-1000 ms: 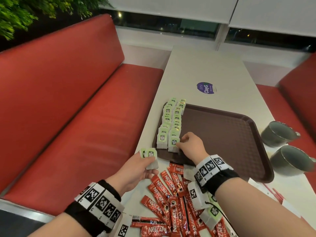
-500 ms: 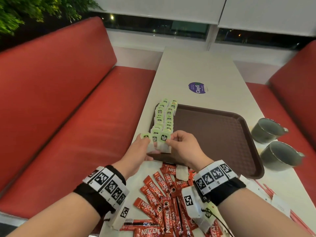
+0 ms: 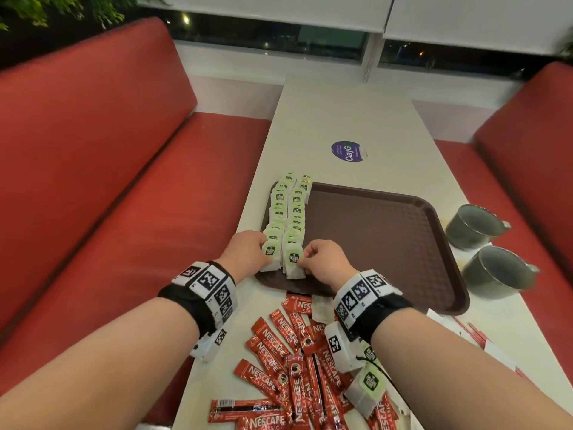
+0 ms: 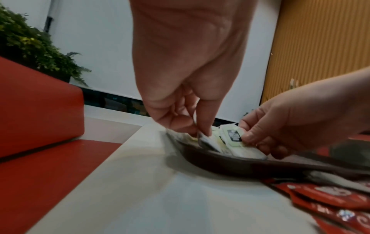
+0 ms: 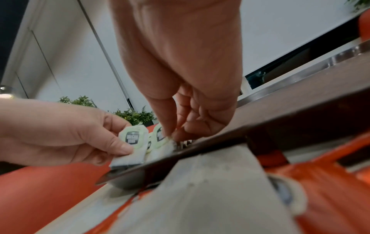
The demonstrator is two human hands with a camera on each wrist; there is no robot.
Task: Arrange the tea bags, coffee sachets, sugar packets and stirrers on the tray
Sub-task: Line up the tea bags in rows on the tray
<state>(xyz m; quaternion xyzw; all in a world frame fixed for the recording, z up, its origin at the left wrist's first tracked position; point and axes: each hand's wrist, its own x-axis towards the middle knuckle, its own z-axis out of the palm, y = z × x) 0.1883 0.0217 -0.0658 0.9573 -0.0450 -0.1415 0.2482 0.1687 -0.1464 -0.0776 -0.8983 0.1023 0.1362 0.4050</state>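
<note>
A brown tray lies on the white table, with two rows of green-labelled tea bags along its left side. My left hand pinches the nearest tea bag of the left row at the tray's near left corner. My right hand pinches the nearest tea bag of the right row beside it. In the left wrist view both hands meet over the tea bags on the tray rim. Red coffee sachets lie in a heap in front of the tray.
Two grey cups stand right of the tray. Loose tea bags lie among the sachets under my right forearm. Red-striped packets lie at the near right. Red benches flank the table; a purple sticker marks its middle.
My left hand carried a tea bag from over the table edge forward onto the tray's left row. My right hand stayed at the right row's near end, holding its front bag.
</note>
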